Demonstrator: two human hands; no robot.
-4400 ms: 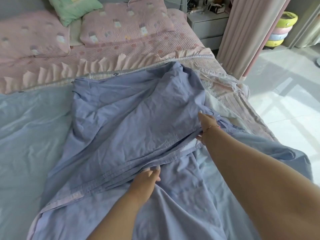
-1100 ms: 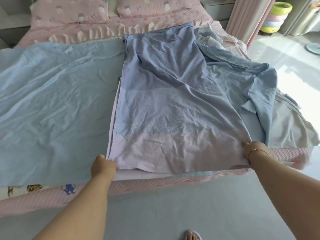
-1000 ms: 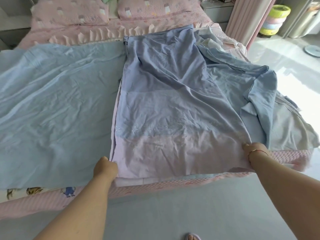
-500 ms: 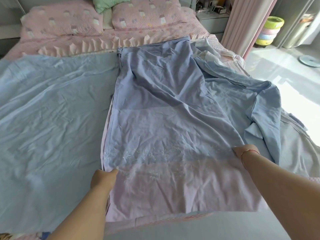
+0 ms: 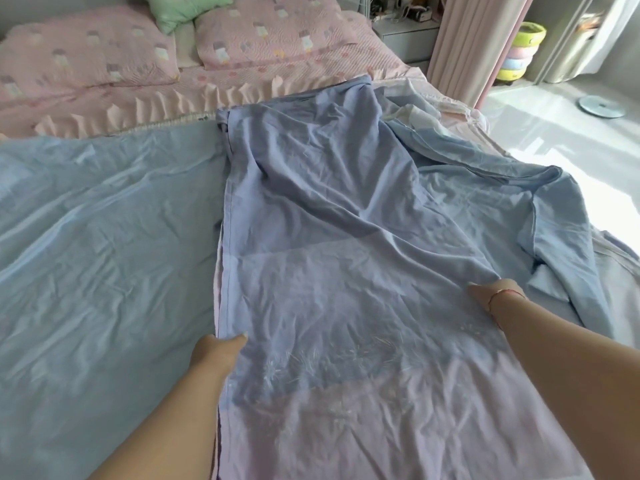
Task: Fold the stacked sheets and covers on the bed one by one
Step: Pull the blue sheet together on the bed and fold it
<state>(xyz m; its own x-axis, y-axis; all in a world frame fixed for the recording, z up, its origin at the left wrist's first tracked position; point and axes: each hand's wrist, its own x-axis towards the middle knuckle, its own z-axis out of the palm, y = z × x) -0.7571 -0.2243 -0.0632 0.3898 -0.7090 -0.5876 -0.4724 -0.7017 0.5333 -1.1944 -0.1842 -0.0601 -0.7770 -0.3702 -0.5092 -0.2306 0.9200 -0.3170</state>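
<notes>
Left hand [image 5: 217,353] pinches left edge, right hand [image 5: 493,295] grips right edge of wrinkled lavender-blue cotton sheet [image 5: 332,271], arms outstretched.

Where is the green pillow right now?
In the head view, the green pillow sits at the top, left of centre, wedged between the two pink pillows at the head of the bed.

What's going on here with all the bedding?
A person is folding linens on a bed. Their left hand grips the left edge of a long lavender-blue sheet and their right hand holds its right edge. It lies over a pale blue sheet, with pink pillows beyond.
</notes>
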